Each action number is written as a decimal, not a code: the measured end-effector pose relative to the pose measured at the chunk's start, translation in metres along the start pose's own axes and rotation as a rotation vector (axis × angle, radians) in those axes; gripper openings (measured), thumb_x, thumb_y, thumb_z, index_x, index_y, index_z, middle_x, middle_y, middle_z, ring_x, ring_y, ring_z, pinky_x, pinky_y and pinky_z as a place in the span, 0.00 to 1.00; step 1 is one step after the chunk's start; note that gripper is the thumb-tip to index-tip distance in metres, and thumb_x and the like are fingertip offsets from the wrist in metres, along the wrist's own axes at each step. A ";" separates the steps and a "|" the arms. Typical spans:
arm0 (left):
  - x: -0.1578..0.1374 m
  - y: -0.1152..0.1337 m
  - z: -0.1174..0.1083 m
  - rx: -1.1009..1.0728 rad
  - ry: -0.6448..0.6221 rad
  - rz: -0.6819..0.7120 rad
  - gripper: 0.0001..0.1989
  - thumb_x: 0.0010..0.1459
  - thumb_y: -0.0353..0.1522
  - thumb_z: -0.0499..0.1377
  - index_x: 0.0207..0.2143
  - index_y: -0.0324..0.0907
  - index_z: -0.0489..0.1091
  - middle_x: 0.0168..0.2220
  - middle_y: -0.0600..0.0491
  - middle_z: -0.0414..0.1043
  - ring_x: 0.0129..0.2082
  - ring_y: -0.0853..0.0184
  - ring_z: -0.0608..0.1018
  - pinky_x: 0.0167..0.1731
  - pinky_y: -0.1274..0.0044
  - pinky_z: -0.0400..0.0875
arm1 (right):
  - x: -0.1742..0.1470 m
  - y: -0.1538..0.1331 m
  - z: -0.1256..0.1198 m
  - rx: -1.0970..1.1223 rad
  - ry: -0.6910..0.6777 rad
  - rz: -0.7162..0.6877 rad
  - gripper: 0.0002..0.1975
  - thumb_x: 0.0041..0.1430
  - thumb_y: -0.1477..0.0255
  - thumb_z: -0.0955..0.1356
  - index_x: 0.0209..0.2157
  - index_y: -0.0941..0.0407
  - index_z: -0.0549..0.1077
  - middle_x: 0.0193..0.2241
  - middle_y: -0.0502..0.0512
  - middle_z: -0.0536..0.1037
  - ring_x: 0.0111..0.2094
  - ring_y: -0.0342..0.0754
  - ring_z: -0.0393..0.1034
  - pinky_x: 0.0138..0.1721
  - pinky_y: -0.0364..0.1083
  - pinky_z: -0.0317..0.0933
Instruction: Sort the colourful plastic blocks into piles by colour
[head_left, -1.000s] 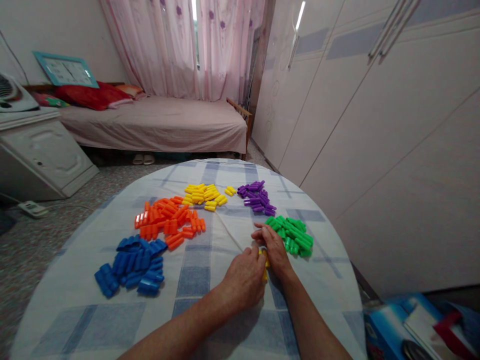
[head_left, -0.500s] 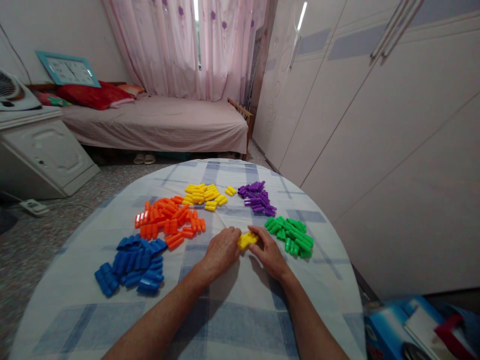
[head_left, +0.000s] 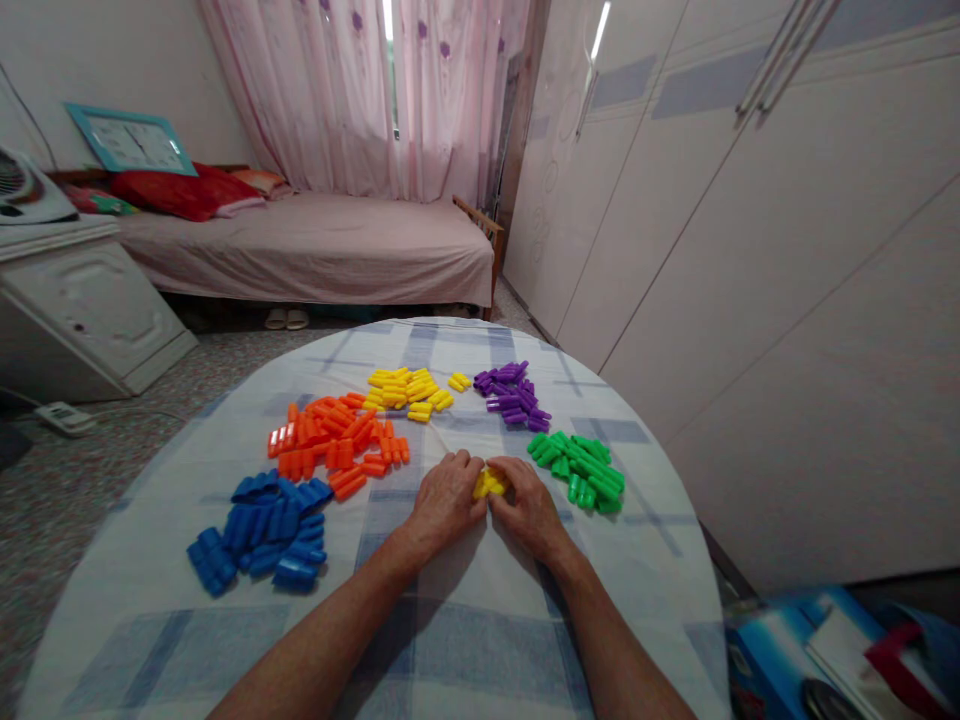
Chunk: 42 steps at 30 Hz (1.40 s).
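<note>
Yellow plastic building blocks (head_left: pixel 490 484), ribbed and small, sit between my two hands near the middle of the table. My left hand (head_left: pixel 448 497) closes on them from the left, its fingers curled. From the right, my right hand (head_left: pixel 527 508) wraps round the same blocks, thumb near my left hand. My fingers hide part of the blocks, so how they join is hard to tell. Beyond lie piles of similar blocks: orange (head_left: pixel 337 435), yellow (head_left: pixel 409 390) and purple (head_left: pixel 514 393). Green blocks (head_left: pixel 579 468) are right of my right hand, blue blocks (head_left: pixel 270 530) at the left.
The round table (head_left: pixel 480 650) wears a blue and white checked cloth. Behind it stands a bed (head_left: pixel 322 245). White wardrobe doors (head_left: pixel 750 330) rise along the right, and a blue box (head_left: pixel 780 650) sits low at the right. A white cabinet (head_left: pixel 82 310) stands left.
My right hand has moved left and closed further round the yellow blocks, bringing its thumb close to my left hand. The piles have stayed in place.
</note>
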<state>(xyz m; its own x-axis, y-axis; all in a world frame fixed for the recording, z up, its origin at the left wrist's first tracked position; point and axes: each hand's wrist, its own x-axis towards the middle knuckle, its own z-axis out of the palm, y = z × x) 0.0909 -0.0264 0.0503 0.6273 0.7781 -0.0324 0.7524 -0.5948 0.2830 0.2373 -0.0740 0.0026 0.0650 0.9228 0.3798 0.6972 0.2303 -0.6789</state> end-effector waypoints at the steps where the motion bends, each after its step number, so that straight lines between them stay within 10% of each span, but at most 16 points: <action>1: 0.001 -0.002 0.000 -0.009 0.003 -0.010 0.13 0.55 0.34 0.55 0.43 0.45 0.64 0.44 0.50 0.66 0.46 0.63 0.68 0.43 0.74 0.64 | 0.001 -0.001 0.001 -0.009 0.009 0.004 0.22 0.47 0.78 0.64 0.46 0.54 0.71 0.44 0.56 0.74 0.47 0.51 0.65 0.52 0.52 0.58; 8: 0.008 -0.021 0.007 -0.228 0.059 0.046 0.21 0.51 0.31 0.56 0.50 0.43 0.63 0.46 0.50 0.68 0.47 0.64 0.69 0.48 0.73 0.63 | 0.001 -0.003 -0.003 -0.031 -0.064 -0.043 0.27 0.49 0.76 0.66 0.53 0.53 0.67 0.53 0.56 0.68 0.53 0.51 0.61 0.55 0.52 0.54; 24: 0.017 -0.043 0.015 -0.287 0.086 0.312 0.18 0.52 0.28 0.55 0.47 0.42 0.68 0.46 0.48 0.69 0.46 0.63 0.69 0.48 0.72 0.64 | 0.001 -0.004 -0.008 -0.115 -0.062 -0.015 0.15 0.48 0.75 0.68 0.41 0.56 0.70 0.37 0.54 0.72 0.41 0.50 0.64 0.43 0.48 0.58; 31: 0.023 -0.070 0.011 -0.291 0.173 0.187 0.14 0.53 0.31 0.57 0.43 0.40 0.70 0.42 0.47 0.69 0.43 0.62 0.71 0.45 0.69 0.67 | -0.002 0.005 -0.008 -0.137 0.058 0.124 0.13 0.48 0.71 0.69 0.38 0.57 0.69 0.35 0.53 0.71 0.38 0.48 0.65 0.41 0.46 0.59; 42: 0.049 -0.086 0.010 -0.685 0.770 -0.189 0.26 0.49 0.30 0.57 0.53 0.42 0.62 0.56 0.44 0.58 0.54 0.59 0.67 0.49 0.68 0.69 | 0.001 -0.005 0.003 -0.069 0.035 0.106 0.14 0.47 0.71 0.70 0.39 0.56 0.71 0.35 0.53 0.73 0.38 0.48 0.67 0.42 0.46 0.60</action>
<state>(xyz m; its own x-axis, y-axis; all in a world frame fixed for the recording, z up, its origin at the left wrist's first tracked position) 0.0595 0.0609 0.0144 0.0330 0.9077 0.4183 0.3996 -0.3956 0.8270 0.2318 -0.0734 0.0050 0.1653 0.9290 0.3310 0.7325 0.1091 -0.6720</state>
